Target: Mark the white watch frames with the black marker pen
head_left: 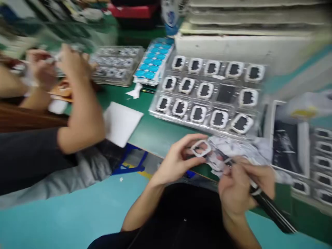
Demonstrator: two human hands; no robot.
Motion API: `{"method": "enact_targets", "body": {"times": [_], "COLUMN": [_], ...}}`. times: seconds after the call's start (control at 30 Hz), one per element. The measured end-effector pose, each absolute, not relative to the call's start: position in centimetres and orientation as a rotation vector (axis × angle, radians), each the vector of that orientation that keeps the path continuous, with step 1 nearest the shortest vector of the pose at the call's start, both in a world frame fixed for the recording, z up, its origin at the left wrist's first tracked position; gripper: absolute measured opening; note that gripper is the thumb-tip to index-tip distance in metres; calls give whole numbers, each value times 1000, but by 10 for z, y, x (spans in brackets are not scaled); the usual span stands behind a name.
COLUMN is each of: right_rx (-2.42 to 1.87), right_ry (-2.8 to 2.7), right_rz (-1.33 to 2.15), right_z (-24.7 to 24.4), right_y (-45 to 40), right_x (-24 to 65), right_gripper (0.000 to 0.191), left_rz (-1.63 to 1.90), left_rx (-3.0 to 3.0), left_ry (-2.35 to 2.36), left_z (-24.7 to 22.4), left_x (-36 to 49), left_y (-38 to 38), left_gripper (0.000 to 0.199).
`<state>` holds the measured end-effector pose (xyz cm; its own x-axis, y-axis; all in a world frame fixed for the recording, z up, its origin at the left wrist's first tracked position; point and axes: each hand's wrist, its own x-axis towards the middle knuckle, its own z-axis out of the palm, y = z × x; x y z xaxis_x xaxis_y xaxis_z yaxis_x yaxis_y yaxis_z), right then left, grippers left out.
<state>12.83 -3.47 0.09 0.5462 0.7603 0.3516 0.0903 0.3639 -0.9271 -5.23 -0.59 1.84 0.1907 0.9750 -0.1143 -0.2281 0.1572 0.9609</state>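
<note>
My left hand (176, 157) pinches a small white frame (201, 148) with rounded corners between thumb and fingers. My right hand (242, 183) is closed round a black pen-like tool (272, 209) with a silvery band; its thin tip points toward the frame, but blur hides what kind of tip it is. Crumpled white cloth or paper (233, 148) lies just behind both hands. Beyond it stands a clear plastic tray (178, 121) with rows of similar white frames around dark centres. One pocket in the middle row holds no white frame.
Another person's arms (83, 103) work at the left. Between us lie a white sheet (121, 122) and a stack of blue-patterned sheets (153, 62). A white-edged box (290, 141) and a second tray (321, 166) stand at the right. Stacked foam-like trays (233, 48) rise behind.
</note>
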Motion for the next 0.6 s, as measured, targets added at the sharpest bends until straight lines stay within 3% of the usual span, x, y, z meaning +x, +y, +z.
{"method": "enact_targets", "body": {"times": [0.17,0.6], "right_rx": [-984,-976], "right_ry": [-1103,-1309], "right_rz": [644,591], "right_z": [8,10], "right_y": [-31,-32], "right_x": [119,121], "right_gripper": [13,21], "left_rz": [1095,1128], "left_rx": [1081,1388], "left_ry": [1046,1311], "left_z": [24,15], "left_x": [-46,-36], "left_y": [-10,-22], "left_gripper": [57,51]}}
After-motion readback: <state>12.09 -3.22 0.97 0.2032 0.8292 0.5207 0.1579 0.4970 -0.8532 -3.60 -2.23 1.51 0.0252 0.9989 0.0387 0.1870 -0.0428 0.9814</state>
